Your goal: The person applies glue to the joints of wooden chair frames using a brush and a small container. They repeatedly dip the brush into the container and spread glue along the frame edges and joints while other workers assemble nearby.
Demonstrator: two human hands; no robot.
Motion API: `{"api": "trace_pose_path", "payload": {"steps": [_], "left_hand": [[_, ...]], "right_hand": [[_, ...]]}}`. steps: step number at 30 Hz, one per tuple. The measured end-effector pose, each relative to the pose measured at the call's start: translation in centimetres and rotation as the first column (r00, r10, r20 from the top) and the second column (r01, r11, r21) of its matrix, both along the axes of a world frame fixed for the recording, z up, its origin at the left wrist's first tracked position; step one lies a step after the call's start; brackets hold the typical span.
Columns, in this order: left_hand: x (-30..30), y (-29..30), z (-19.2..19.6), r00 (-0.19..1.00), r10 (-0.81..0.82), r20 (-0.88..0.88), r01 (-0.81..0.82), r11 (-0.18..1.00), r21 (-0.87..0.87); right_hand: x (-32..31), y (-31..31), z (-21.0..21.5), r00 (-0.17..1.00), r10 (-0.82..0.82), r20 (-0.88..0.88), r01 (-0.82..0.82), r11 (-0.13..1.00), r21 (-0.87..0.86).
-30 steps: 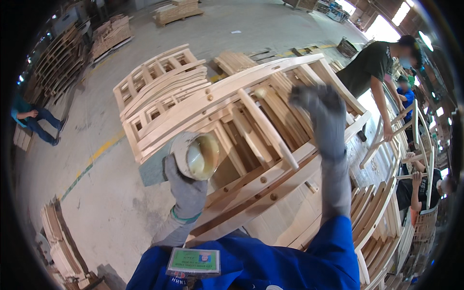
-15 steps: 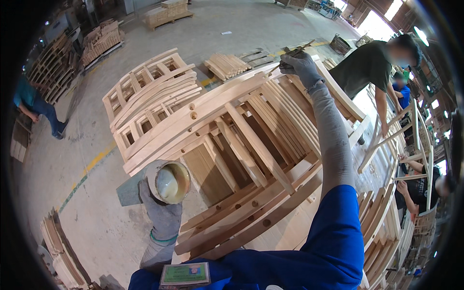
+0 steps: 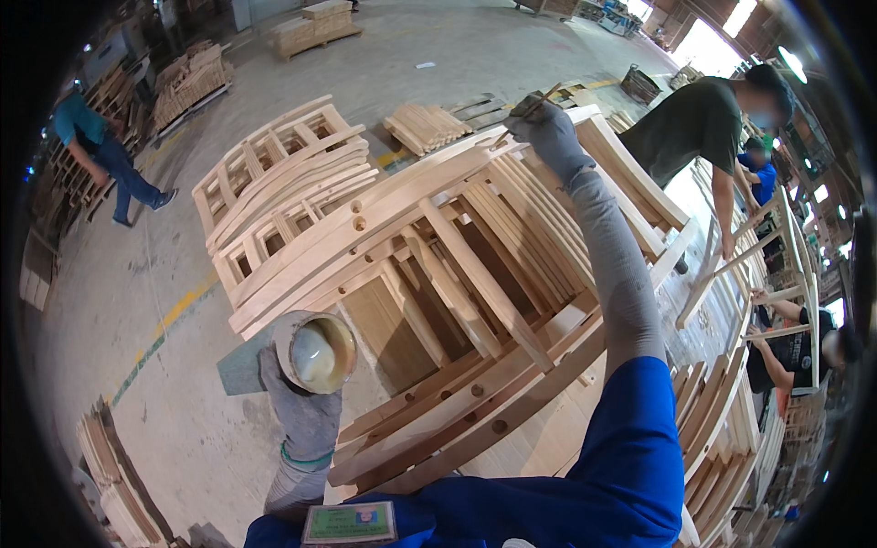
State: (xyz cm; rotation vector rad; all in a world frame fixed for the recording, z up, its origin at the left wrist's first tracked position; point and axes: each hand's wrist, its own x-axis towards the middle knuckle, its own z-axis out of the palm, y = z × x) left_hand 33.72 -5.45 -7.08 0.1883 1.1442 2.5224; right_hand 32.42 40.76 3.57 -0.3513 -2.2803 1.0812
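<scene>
My left hand [image 3: 300,416], in a grey glove, grips a round open pot [image 3: 316,353] of pale liquid, held low beside a stack of light wooden chair frames [image 3: 429,274]. Its rails show drilled holes. My right hand [image 3: 550,137], also in a grey glove, is stretched out to the far end of the top frame. It holds a thin stick [image 3: 528,111] whose tip rests at the frame's end. The blue sleeve of that arm [image 3: 630,457] covers part of the near frames.
A second stack of frames [image 3: 279,196] lies to the left on the concrete floor. A person in a dark green shirt [image 3: 694,128] bends over frames at the right, others behind. A person in teal [image 3: 96,151] walks far left. Timber piles [image 3: 110,466] are nearby.
My right arm has reached out from the middle of the frame to its far end with the stick. The left hand has kept hold of the pot and stayed at the frames' left side.
</scene>
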Motion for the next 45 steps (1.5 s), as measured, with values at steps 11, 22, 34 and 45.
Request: {"api": "trace_pose_path", "payload": {"steps": [11,22,34,45], "left_hand": [[0.2,-0.4,-0.4,0.998,0.002,-0.063,-0.008,0.996,-0.088],[0.5,-0.3,1.3,0.763,0.053,-0.644,-0.483,0.709,-0.514],[1.9,-0.6,6.1,0.591,0.051,-0.805,-0.500,0.806,-0.316],[5.5,-5.2,4.3,0.189,0.134,-0.973,-0.884,0.454,-0.109]], "right_hand": [[0.1,0.8,-0.5,0.998,-0.016,-0.055,0.013,0.999,-0.043],[-0.5,0.0,0.0,0.991,-0.099,-0.088,0.080,0.976,-0.204],[12.7,-23.1,6.4,0.929,0.167,-0.331,-0.306,0.850,-0.430],[19.9,-40.6,1.7,0.961,0.221,-0.165,-0.228,0.973,-0.024]]}}
